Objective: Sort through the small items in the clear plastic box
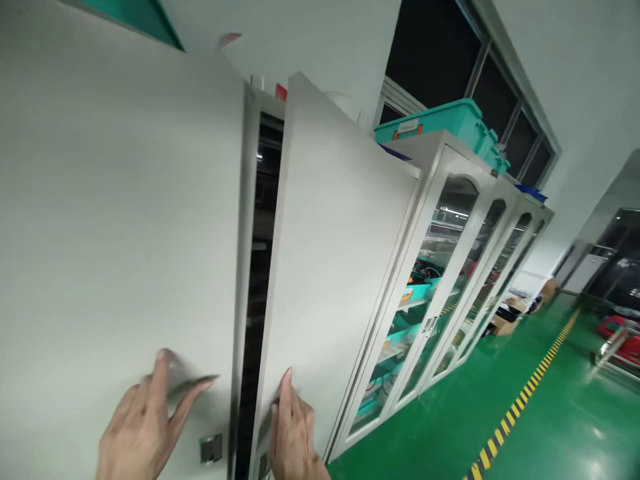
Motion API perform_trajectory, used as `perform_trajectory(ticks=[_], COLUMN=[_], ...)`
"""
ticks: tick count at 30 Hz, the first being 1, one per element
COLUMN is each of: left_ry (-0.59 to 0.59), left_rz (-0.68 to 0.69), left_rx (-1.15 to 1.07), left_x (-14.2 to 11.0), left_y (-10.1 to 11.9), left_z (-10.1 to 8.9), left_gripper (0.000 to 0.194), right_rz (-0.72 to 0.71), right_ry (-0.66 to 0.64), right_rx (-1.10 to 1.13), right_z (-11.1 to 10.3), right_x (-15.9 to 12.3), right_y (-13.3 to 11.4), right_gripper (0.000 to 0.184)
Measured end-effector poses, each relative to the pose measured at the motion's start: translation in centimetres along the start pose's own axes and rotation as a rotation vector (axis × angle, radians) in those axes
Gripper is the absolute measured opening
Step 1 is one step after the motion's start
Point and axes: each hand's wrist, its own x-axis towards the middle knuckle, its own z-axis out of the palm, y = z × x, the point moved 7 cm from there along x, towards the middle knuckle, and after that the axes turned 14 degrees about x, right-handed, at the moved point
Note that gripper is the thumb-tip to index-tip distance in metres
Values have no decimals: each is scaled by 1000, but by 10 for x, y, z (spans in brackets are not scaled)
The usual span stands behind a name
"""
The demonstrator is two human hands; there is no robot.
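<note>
A tall light-grey metal cabinet fills the left and middle of the view. Its left door (125, 220) lies nearly flush, with a small metal latch (211, 449) low near its edge. The right door (340, 240) stands ajar, leaving a dark vertical gap between the two. My left hand (143, 427) rests on the left door, index finger and thumb spread apart, holding nothing. My right hand (295, 433) is against the free edge of the right door, index finger stretched up along its face and the other fingers partly bent. Its thumb is partly hidden.
White glass-door cabinets (435, 293) continue to the right, with teal bins on their shelves. More teal bins (450, 123) sit on top. Yellow-and-black tape (525, 393) runs along the green floor (440, 427). A cart with red items (620, 340) stands at the far right.
</note>
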Motion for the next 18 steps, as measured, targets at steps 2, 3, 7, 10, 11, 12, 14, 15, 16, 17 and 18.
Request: perform_trajectory(ticks=[2,3,7,10,11,12,14,15,16,17,18], left_ry=[-70,-82,-65,-63,-65,-65,-64,-55,-37,-19,5], left_rz=[204,269,343,311,302,292,290,302,322,353,386], left_rx=[255,328,430,462,476,494,556,594,630,665,698], left_x=[8,12,24,32,33,34,35,35,35,34,34], left_y=[-5,-6,-6,-10,-12,-13,-13,-11,-8,-4,1], left_z=[30,42,68,80,84,87,91,92,92,91,90], left_gripper=[118,123,141,146,146,145,143,143,144,144,143], right_rz=[-69,-85,-56,1,13,20,40,100,221,381,592], right_ry=[-65,-100,-281,-325,-318,-305,-255,-215,-168,-119,-83], right_rx=[-5,-20,-150,-222,-223,-206,-99,-4,120,250,385], right_z=[25,37,85,97,96,95,93,94,98,106,120], right_x=[21,32,74,95,99,99,89,78,61,39,11], right_y=[6,11,29,34,33,31,29,32,41,55,72], right_gripper=[84,87,95,92,92,92,86,78,68,59,55])
